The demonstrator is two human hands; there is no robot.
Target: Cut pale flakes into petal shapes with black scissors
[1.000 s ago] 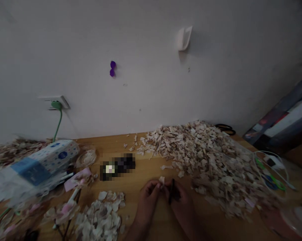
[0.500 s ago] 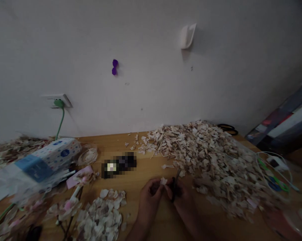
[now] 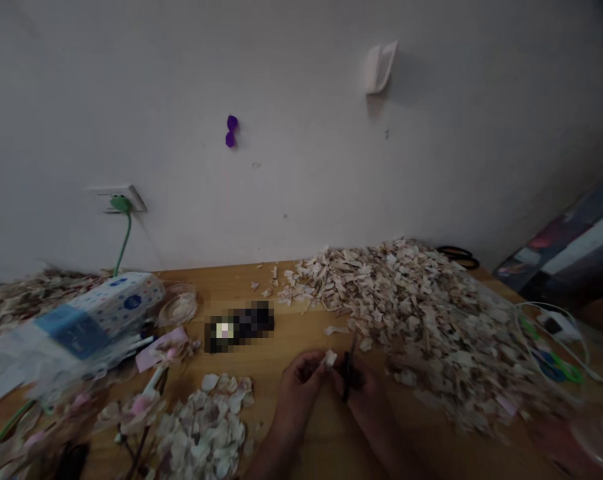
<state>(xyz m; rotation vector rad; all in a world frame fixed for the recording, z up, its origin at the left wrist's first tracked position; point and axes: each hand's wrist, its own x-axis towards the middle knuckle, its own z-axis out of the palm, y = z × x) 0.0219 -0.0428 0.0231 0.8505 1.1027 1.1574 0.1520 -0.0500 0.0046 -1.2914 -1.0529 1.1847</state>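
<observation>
Between the thumb and finger of my left hand (image 3: 301,383) is a small pale petal (image 3: 330,359). My right hand (image 3: 364,390) is closed around dark scissors (image 3: 349,373), with their narrow blades pointing up and away. Both hands are close together at the table's front middle, and the petal sits just left of the scissors. Beyond and to the right spreads a large heap of dry, pale petal-like pieces (image 3: 406,300). Left of my left hand lies a smaller pile of rounder, whiter petals (image 3: 206,423).
A tissue pack (image 3: 116,303) lies at the left near artificial flower stems (image 3: 139,413) with pink centres. A pixelated dark object (image 3: 241,327) rests mid-table. A white cable (image 3: 519,320) loops at the right, and black-handled scissors (image 3: 459,257) lie by the wall.
The petal in my left hand has turned slightly. Both hands stay nearly in place, and the whole view has shifted a little.
</observation>
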